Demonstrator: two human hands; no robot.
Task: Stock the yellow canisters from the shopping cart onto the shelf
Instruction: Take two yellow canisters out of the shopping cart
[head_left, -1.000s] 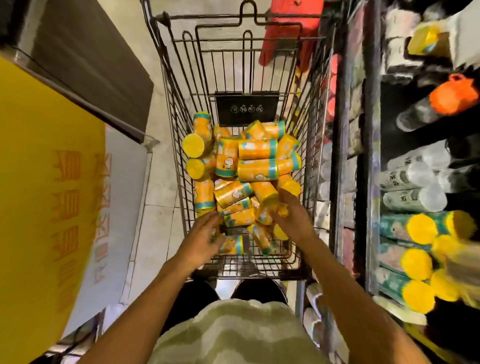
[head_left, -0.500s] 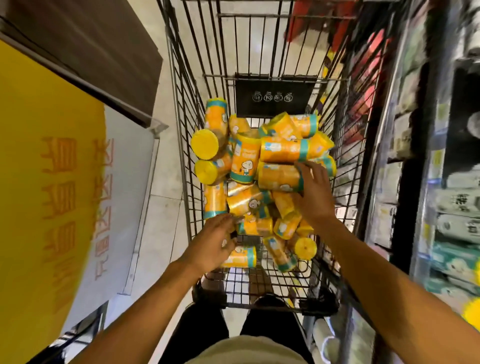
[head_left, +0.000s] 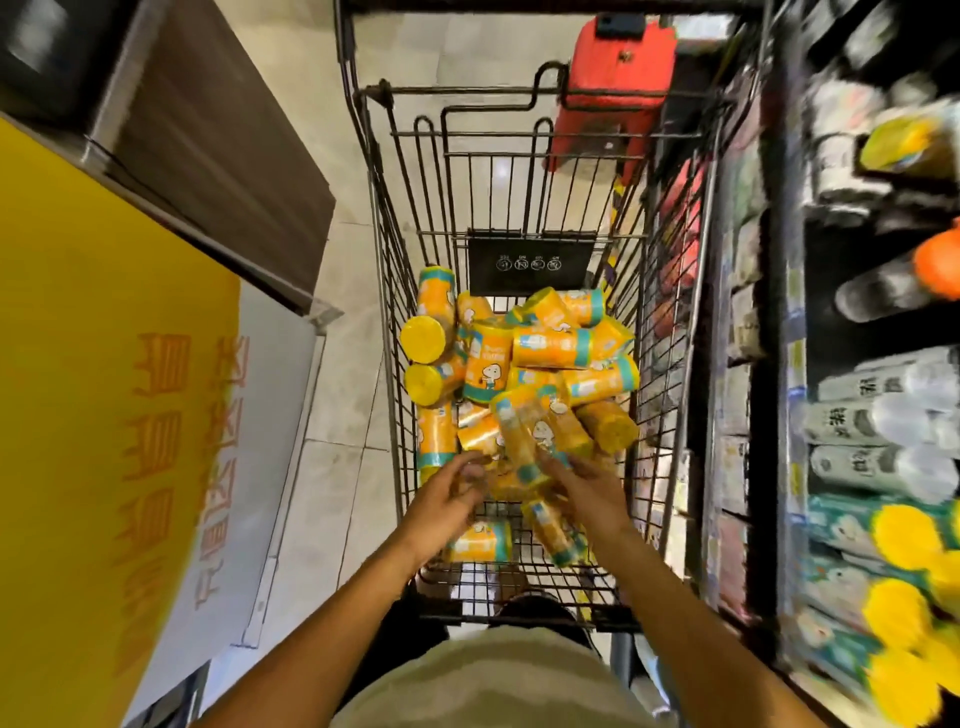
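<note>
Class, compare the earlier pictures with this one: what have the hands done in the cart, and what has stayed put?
The right hand has drawn back from the far pile and now lifts a blurred canister; whether it grips is unclear. The left hand remains low beside it. The canister heap in the cart looks unchanged.

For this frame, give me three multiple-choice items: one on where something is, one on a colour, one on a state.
1. Where does the shelf stand relative to the shopping cart?
A. on the person's right
B. on the person's left
C. behind the person

2. What colour are the lids of the yellow canisters piled in the cart?
A. red
B. yellow
C. white

3. What is the right hand doing?
A. resting on the cart handle
B. hanging idle
C. holding a blurred canister above the pile

Answers: 1 A, shelving runs along the right edge; 2 B, two round yellow lids face the camera; 3 C, its fingers meet that canister's lower end, while the left hand reaches in beside it.
</note>
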